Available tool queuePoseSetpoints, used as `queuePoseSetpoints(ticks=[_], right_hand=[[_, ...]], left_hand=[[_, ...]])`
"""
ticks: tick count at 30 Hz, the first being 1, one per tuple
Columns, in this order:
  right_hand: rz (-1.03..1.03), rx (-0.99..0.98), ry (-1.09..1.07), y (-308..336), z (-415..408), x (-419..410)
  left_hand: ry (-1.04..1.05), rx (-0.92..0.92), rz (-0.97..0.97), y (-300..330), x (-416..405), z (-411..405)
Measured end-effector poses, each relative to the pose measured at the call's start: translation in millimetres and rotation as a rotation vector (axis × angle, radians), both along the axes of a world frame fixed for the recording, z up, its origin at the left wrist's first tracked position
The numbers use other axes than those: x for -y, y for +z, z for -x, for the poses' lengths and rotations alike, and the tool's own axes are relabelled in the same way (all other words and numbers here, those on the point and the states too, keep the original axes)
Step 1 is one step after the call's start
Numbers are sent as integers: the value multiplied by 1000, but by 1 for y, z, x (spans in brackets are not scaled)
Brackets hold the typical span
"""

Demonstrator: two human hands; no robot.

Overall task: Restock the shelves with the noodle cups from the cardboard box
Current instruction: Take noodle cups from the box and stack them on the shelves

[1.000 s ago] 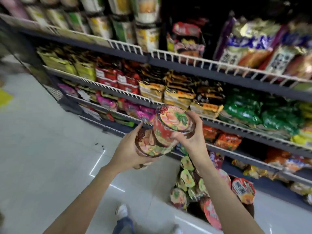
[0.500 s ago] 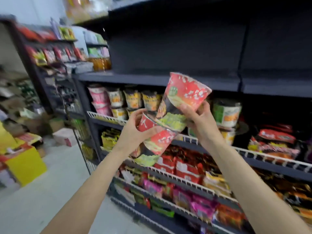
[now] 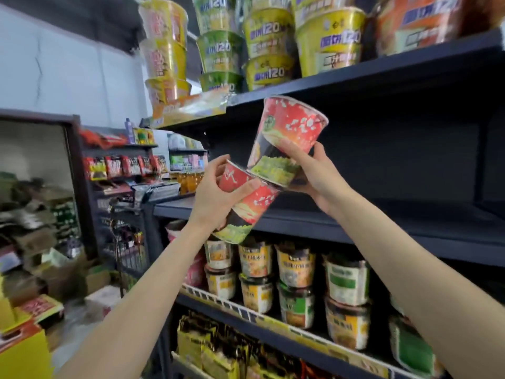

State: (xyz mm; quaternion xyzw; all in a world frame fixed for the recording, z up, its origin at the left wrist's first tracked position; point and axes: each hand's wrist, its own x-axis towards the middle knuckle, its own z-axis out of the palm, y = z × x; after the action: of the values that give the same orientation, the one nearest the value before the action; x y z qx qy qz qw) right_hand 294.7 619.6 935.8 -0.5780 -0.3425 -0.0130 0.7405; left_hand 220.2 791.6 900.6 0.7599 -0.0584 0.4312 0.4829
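I hold two red and green noodle cups raised in front of a dark blue shelf (image 3: 382,222) whose board is bare. My right hand (image 3: 314,173) grips the upper noodle cup (image 3: 287,132) near its base; the cup tilts with its lid up and to the right. My left hand (image 3: 216,195) grips the lower noodle cup (image 3: 246,206), which leans under the first one and touches it. The cardboard box is out of view.
The shelf above (image 3: 355,80) carries stacked yellow and green noodle bowls (image 3: 265,47). Below the bare shelf stand rows of smaller noodle cups (image 3: 295,280) behind a white wire rail. Packets fill the bottom shelf. Boxes and another rack (image 3: 123,170) lie at the left.
My view swung up from the floor and lower shelves to the upper shelves. Both hands lifted the two cups higher, level with the bare shelf; the grips stayed the same.
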Motion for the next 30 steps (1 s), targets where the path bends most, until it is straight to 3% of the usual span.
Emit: queuePoseSetpoints(ticks=[4,8,16,22,30], right_hand=[[45,17,5,23,-39,-59],[98,2,-17,22,-76,-114],[107,27,-173,18,-145,-201],[129,60,-316,30,-175,-272],[157,137,-489,35,-205,-358]], left_hand=[[212,73,-159,17,-53,-42],[233,59,-112,15,-104,-84],[358,-17,-333,12,-199,-163],[340,-88,-278,20,-261,-204],[265,-148,-67,14,-317,-242]])
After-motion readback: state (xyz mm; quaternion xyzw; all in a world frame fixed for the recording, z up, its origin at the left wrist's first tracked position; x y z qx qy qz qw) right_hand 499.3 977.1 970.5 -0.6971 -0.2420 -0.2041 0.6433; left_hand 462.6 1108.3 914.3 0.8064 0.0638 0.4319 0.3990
